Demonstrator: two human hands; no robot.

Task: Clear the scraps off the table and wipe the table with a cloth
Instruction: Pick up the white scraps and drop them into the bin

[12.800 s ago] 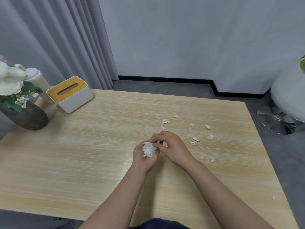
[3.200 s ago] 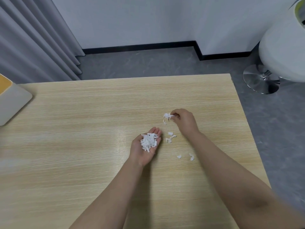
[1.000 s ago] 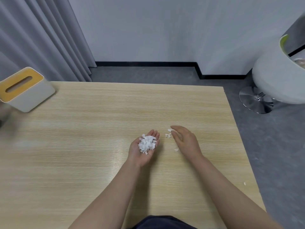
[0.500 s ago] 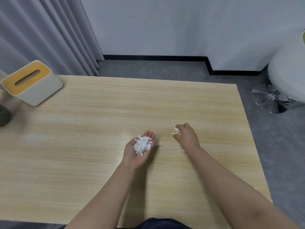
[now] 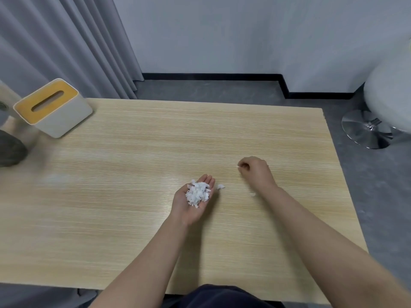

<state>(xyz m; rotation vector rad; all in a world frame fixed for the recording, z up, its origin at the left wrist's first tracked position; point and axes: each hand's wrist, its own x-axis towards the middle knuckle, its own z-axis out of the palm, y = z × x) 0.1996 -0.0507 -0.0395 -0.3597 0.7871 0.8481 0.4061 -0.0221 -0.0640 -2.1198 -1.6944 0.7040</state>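
Your right hand (image 5: 255,170) had shifted out to 1 o'clock, fingers curled, pinching a scrap. Left hand (image 5: 193,203) stayed flat, palm up, cradling the scrap pile (image 5: 198,193). Two scraps remained on the worktop (image 5: 133,152): one (image 5: 220,186) beside your left fingertips, one (image 5: 252,194) at your right wrist. No cloth visible.

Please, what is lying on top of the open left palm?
A heap of white paper scraps lies on the upturned left hand, covering the middle of the palm and the finger bases. The skin beneath the heap is hidden, so anything underneath cannot be seen.
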